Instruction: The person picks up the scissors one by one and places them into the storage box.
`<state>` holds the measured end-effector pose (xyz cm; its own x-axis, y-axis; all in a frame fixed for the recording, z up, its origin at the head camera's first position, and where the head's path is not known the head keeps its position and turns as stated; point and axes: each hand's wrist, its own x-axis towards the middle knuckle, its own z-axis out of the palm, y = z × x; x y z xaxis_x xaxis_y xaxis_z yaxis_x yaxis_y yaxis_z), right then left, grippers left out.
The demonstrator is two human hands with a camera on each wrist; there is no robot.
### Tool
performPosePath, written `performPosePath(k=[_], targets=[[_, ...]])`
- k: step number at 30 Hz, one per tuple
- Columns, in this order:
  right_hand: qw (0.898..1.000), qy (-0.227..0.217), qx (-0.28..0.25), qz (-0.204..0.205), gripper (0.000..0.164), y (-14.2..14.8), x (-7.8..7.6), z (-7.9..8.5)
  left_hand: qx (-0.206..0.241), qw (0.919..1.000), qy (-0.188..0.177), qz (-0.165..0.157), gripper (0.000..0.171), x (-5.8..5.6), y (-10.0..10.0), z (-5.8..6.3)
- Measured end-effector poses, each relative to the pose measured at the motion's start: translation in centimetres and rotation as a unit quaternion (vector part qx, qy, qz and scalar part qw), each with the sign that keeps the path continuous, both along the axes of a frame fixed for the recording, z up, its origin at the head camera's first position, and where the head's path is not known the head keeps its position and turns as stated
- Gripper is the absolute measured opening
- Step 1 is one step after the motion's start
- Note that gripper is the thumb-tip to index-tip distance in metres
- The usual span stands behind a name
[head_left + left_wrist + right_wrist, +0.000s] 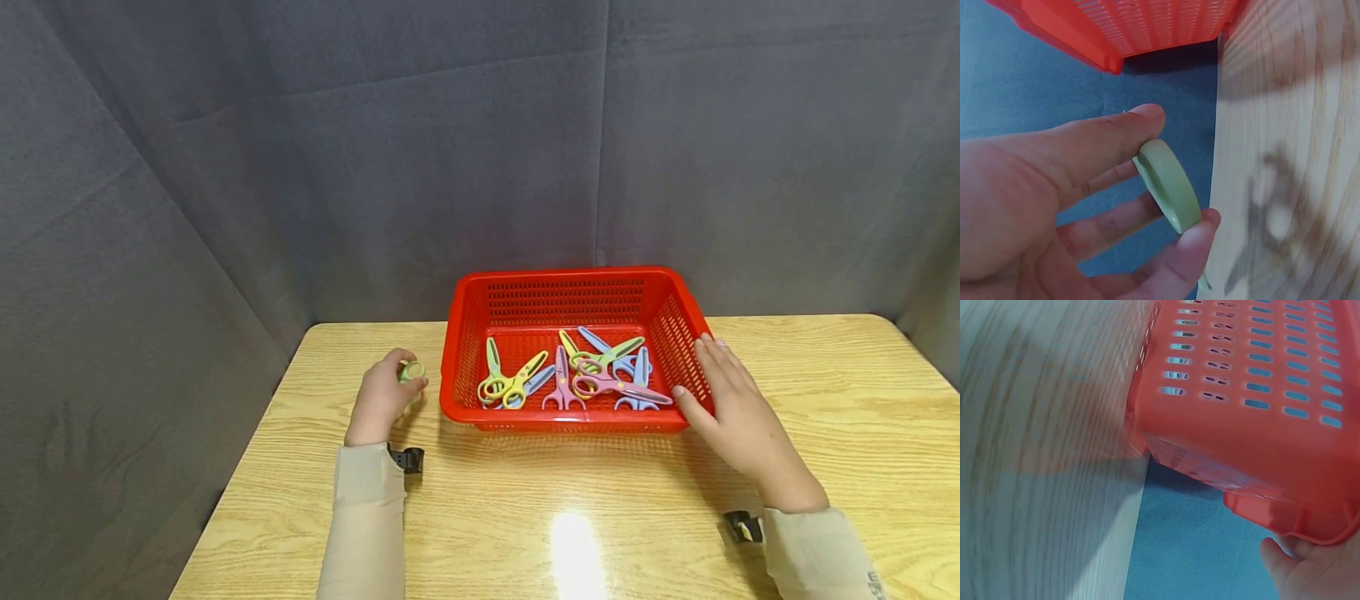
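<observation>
My left hand [381,396] pinches a pair of light green scissors [412,372] by the handle, left of the red basket. In the left wrist view, the rounded green handle [1170,184] sits between thumb and fingertips, seen edge-on; the blades are mostly hidden. A red plastic basket [573,416] stands in the middle of the table. Inside it lie several pairs of scissors in pink, yellow, green and blue, among them yellow scissors [517,382] and pink scissors [622,387]. My right hand [738,421] rests at the basket's right rim with fingers extended.
The wooden table [480,508] carries the basket near its back edge. Behind and to the left hang grey curtains [420,167]. Black wrist mounts [408,460] sit on both arms. The basket's slotted side wall [1260,369] fills much of the right wrist view.
</observation>
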<state>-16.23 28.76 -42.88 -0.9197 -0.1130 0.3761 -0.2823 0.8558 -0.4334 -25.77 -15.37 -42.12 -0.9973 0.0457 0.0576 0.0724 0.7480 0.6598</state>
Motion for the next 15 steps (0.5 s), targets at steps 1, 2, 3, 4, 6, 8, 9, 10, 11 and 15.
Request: performPosePath(k=[1,2,3,4,6,8,9,10,11,15], targets=[[1.0,0.0,0.0,0.0,0.073,0.0,0.0,0.0,0.002,1.0,0.003,-0.001,0.042,0.0,0.0,0.1],[1.0,-0.001,0.001,0.0,0.073,0.0,0.0,0.0,0.001,1.0,0.008,-0.004,0.043,0.0,0.1,0.2],[1.0,-0.001,0.001,0.0,0.073,0.0,0.0,0.1,0.001,0.9999,0.012,-0.007,0.044,0.1,0.1,0.3],[1.0,0.0,0.001,0.0,0.073,0.0,0.0,0.1,0.0,0.9998,0.015,-0.009,0.045,0.1,0.2,0.3],[1.0,0.002,0.002,0.0,0.073,0.0,0.0,0.1,0.002,0.9997,0.019,-0.013,0.046,0.1,0.3,0.5],[1.0,0.002,0.002,-0.001,0.073,0.0,0.0,0.2,-0.001,0.9995,0.025,-0.016,0.046,0.1,0.3,0.6],[1.0,0.001,0.003,-0.001,0.073,0.0,0.0,0.1,0.0,0.9995,0.026,-0.016,0.046,0.2,0.4,0.7],[1.0,0.002,0.003,-0.001,0.073,0.0,0.0,0.1,-0.001,0.9994,0.032,-0.016,0.046,0.2,0.4,0.8],[1.0,0.002,0.003,0.0,0.073,0.0,0.0,0.1,-0.002,0.9992,0.037,-0.015,0.045,0.2,0.4,0.8],[1.0,0.002,0.005,0.003,0.072,0.0,-0.1,0.0,-0.003,0.9985,0.053,-0.012,0.044,0.4,0.5,1.2]])
